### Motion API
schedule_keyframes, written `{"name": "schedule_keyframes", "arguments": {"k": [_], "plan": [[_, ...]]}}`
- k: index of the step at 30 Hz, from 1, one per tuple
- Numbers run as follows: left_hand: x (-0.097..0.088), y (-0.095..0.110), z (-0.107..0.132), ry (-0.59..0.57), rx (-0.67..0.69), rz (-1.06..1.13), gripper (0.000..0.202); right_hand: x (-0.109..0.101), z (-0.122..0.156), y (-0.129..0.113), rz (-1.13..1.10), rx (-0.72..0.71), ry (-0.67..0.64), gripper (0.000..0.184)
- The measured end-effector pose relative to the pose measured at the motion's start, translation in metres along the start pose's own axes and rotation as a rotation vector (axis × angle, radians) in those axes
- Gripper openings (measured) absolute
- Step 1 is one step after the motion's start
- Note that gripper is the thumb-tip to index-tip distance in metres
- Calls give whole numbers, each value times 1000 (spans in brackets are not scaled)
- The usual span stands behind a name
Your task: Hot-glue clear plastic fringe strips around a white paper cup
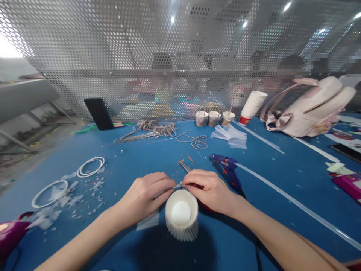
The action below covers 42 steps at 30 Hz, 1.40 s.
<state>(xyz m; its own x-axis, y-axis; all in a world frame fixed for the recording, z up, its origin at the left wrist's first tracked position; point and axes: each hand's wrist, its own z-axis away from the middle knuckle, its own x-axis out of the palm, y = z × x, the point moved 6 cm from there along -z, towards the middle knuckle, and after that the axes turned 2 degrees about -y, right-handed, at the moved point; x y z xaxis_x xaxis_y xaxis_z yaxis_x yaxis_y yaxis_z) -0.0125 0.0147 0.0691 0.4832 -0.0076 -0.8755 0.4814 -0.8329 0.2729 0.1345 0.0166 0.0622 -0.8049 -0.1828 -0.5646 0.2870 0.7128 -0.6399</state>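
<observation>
Just behind the rim of a white paper cup (182,212), my left hand (150,190) and my right hand (210,188) are closed in a pinch. A small pale strip (178,185) shows between their fingertips, both hands apparently on it; its kind is too small to tell. The cup stands upright, its outside covered in thin translucent pleats. Beneath my right hand lies a pair of scissors (184,166), its blades pointing away and its red handles partly hidden. To the right is a blue glue gun (229,169) with a long clear glue stick (282,194) in its back.
Grey cord (160,130), three covered cups (213,118), a stack of paper cups (252,107) and clear strips (229,136) lie at the back. White rings (90,166) and scraps (46,217) are left. A phone (98,113) leans on the mesh; a backpack (313,107) sits right.
</observation>
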Motion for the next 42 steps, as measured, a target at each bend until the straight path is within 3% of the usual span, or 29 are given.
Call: {"name": "schedule_keyframes", "arguments": {"k": [5, 16, 22, 42], "plan": [[1, 2, 2, 9, 35, 28, 18, 0, 0, -2, 43, -4, -58, 14], [2, 3, 1, 4, 23, 29, 24, -3, 3, 1, 69, 12, -47, 14], [5, 0, 3, 18, -27, 67, 19, -2, 4, -2, 107, -28, -76, 14], [6, 2, 3, -6, -4, 107, 22, 1, 2, -5, 179, -99, -166, 18]]}}
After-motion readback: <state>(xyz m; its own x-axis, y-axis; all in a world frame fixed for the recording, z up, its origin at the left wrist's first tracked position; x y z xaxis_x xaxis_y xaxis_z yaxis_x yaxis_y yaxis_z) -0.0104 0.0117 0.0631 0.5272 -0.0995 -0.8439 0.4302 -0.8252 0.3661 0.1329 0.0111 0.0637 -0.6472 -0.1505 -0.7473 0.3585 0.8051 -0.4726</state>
